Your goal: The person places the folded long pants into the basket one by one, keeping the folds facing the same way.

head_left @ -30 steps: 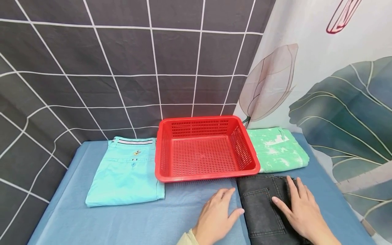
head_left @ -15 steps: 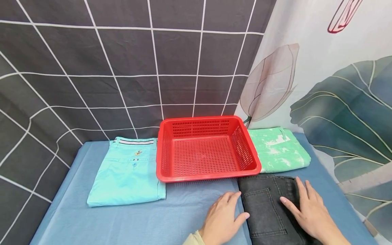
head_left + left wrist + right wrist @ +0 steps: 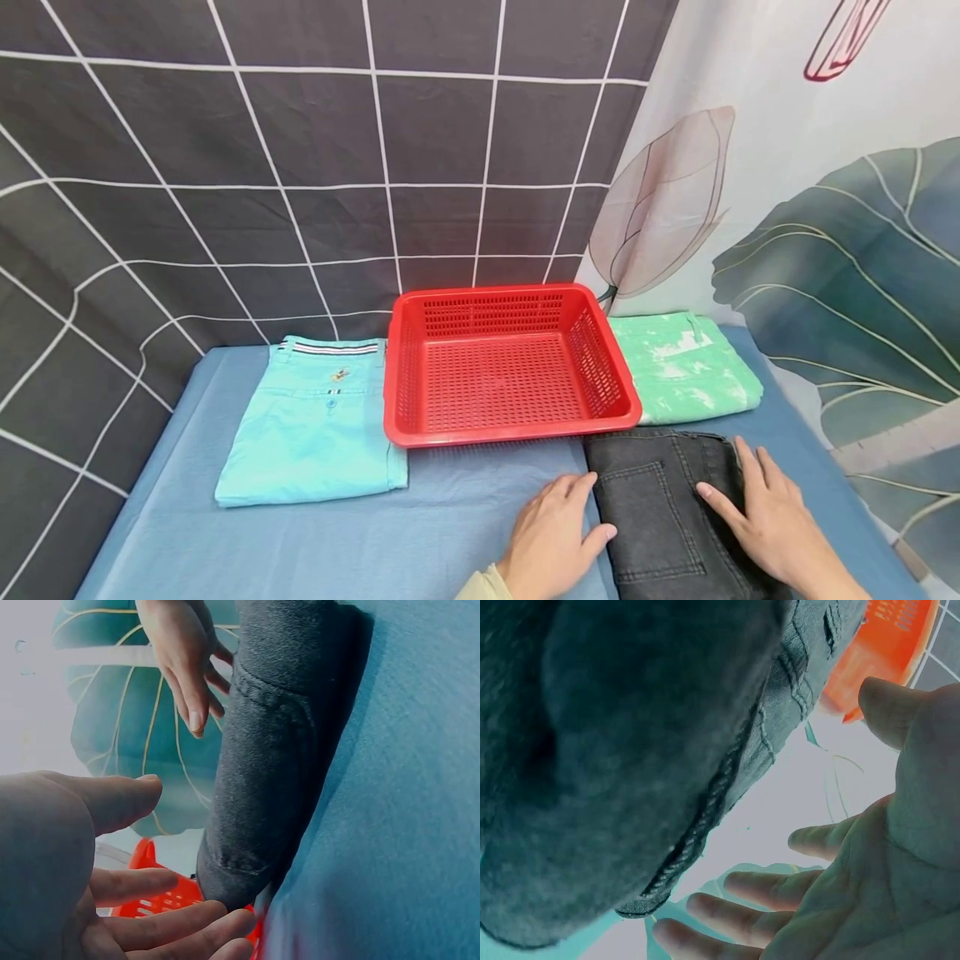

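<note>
Folded black jeans (image 3: 648, 517) with a back pocket facing up lie on the blue cloth at the front right. My left hand (image 3: 551, 533) is at their left edge, fingers extended and thumb tip overlapping the edge in the head view. At the right edge is my right hand (image 3: 776, 521), its fingers spread and thumb over the denim. In the left wrist view the fingers of my left hand (image 3: 165, 922) reach alongside the thick folded side of the jeans (image 3: 259, 772). The right wrist view has my right hand (image 3: 855, 892) with fingers apart beside the jeans (image 3: 645, 750).
Behind the jeans stands a red plastic basket (image 3: 510, 437) with nothing in it. Folded turquoise trousers (image 3: 315, 450) lie left of it, and a folded green-and-white garment (image 3: 690, 375) right of it. A dark checked curtain (image 3: 435, 125) hangs behind.
Both hands have shifted a little to the right. My right hand has slid outward from over the jeans to their right edge, and my left hand has come up to their left edge.
</note>
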Demonstrator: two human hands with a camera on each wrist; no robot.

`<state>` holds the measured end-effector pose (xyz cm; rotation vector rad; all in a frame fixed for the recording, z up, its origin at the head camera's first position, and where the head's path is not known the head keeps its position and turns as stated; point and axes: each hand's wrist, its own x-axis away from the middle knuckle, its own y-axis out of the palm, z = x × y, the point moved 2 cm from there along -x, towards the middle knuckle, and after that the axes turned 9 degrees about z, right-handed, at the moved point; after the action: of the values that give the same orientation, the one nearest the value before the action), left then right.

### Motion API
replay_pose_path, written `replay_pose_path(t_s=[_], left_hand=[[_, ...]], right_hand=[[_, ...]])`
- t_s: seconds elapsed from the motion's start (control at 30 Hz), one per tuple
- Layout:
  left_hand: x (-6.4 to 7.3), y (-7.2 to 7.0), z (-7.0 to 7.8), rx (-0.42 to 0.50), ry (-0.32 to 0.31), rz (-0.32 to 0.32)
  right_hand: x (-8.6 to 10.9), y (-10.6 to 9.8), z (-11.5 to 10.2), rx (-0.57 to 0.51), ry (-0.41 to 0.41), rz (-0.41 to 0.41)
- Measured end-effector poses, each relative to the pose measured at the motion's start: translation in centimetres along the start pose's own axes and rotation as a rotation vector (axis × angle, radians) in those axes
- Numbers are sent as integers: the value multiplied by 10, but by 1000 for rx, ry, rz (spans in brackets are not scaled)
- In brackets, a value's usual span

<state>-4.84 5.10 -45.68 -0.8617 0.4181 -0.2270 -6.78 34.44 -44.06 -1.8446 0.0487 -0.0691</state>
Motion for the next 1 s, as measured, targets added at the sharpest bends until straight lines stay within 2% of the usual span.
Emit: replay_pose_path(t_s=[0.13, 0.37, 0.6, 0.7, 0.9, 1.0], left_hand=[[0, 4, 1, -9, 8, 0], [-2, 8, 2, -23, 28, 3], [-3, 13, 4, -28, 26, -11], [-4, 15, 4, -23, 15, -44], [-10, 20, 5, 20, -42, -166], [-11, 22, 5, 24, -50, -181]], right_hand=[[-1, 1, 3, -2, 3, -24], [-4, 1, 6, -17, -25, -18], [-9, 3, 11, -36, -23, -82], [-12, 3, 14, -62, -4, -124], [-16, 5, 19, -93, 31, -198], [-17, 6, 21, -89, 45, -224]])
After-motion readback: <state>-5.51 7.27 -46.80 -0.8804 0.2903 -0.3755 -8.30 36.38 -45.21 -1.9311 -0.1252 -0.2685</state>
